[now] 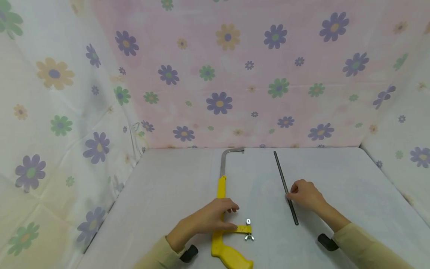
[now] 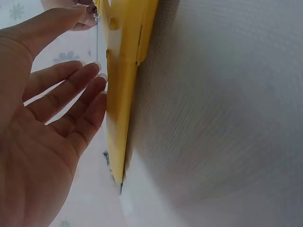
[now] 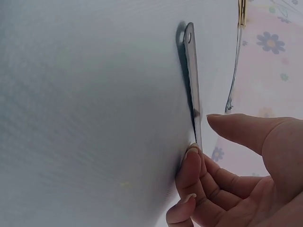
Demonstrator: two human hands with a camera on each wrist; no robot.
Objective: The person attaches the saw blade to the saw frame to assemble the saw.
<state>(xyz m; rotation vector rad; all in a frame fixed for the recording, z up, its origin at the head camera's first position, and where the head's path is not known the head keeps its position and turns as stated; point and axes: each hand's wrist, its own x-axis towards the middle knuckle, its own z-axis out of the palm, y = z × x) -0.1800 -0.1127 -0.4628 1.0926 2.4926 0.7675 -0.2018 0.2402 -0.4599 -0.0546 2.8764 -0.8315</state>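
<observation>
A yellow hacksaw frame [image 1: 221,188] with a grey metal bow lies on the white table, its handle towards me. My left hand [image 1: 211,216] is over its middle, thumb near the short arm that carries a wing nut [image 1: 249,237]. In the left wrist view, relaxed, spread fingers [image 2: 87,101] reach the side of the yellow frame [image 2: 124,90]. To the right lies a narrow dark hacksaw blade [image 1: 280,172]. My right hand [image 1: 306,195] is at its nearer half. In the right wrist view, fingertips touch the blade [image 3: 193,71], which has a hole at its end; the thumb stands apart.
White cloth covers the table [image 1: 161,186]. A flowered pink curtain [image 1: 235,74] closes off the back, and pale flowered cloth [image 1: 67,149] hangs on both sides. Black wrist straps [image 1: 189,254] show below both hands. The frame and the blade lie roughly side by side with a gap between.
</observation>
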